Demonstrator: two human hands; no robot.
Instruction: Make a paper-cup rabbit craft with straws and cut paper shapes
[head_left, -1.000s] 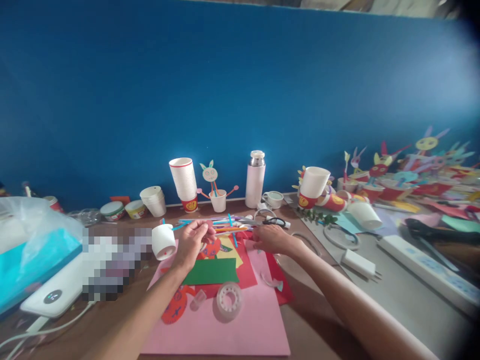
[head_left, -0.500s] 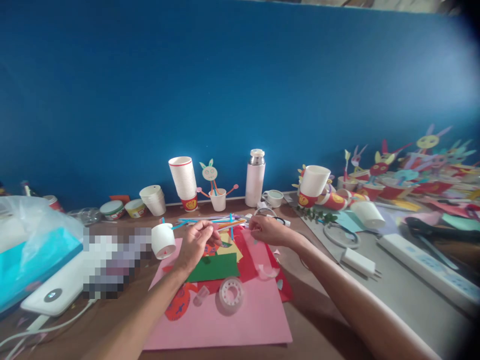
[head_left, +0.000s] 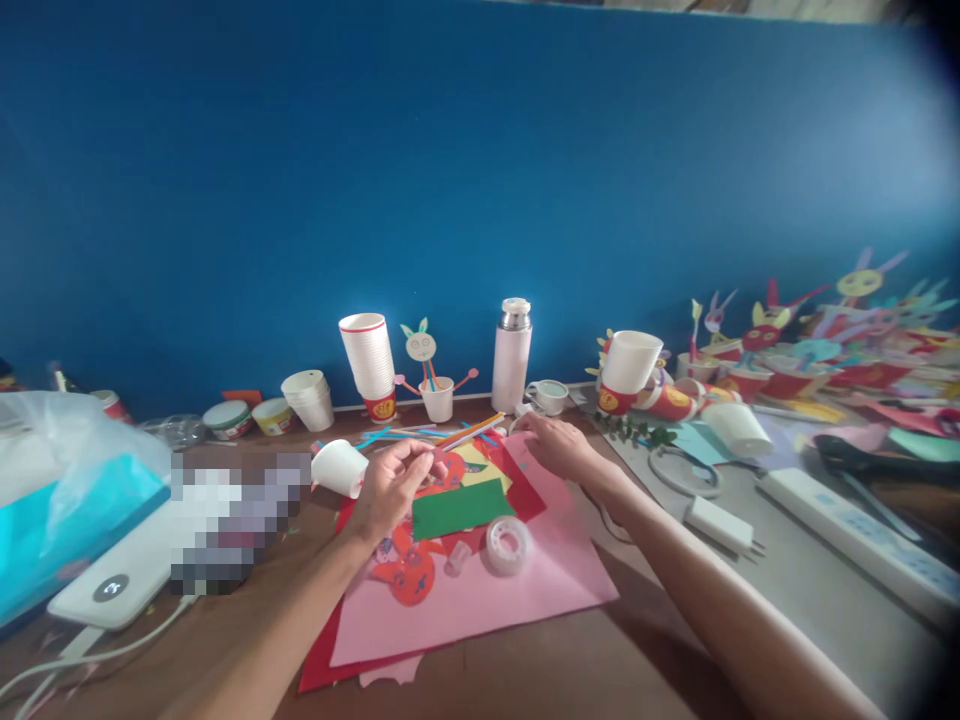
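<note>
My left hand [head_left: 391, 485] is pinched shut on a small pinkish-red paper piece above the craft papers. My right hand [head_left: 559, 448] lies with fingers stretched out on the far corner of the pink sheet [head_left: 487, 605]. On that sheet lie a green rectangle [head_left: 460, 508], a clear tape roll [head_left: 508, 545] and a red cutout [head_left: 409, 577]. Red paper [head_left: 319, 668] sticks out under the pink sheet. Coloured straws [head_left: 450, 433] lie just beyond both hands. A white paper cup [head_left: 341, 467] lies on its side left of my left hand.
At the blue wall stand a stack of cups [head_left: 369, 362], a bunny cup figure [head_left: 435, 390], a white flask [head_left: 511, 355] and a mug [head_left: 550, 396]. Many finished paper figures [head_left: 825, 350] crowd the right. A power strip [head_left: 847, 545], charger [head_left: 716, 525] and tissue box [head_left: 67, 525] flank the papers.
The stack of papers has turned anticlockwise and slid right, carrying the tape roll and green piece. My right hand moved farther back over its corner. The white cup now lies tipped.
</note>
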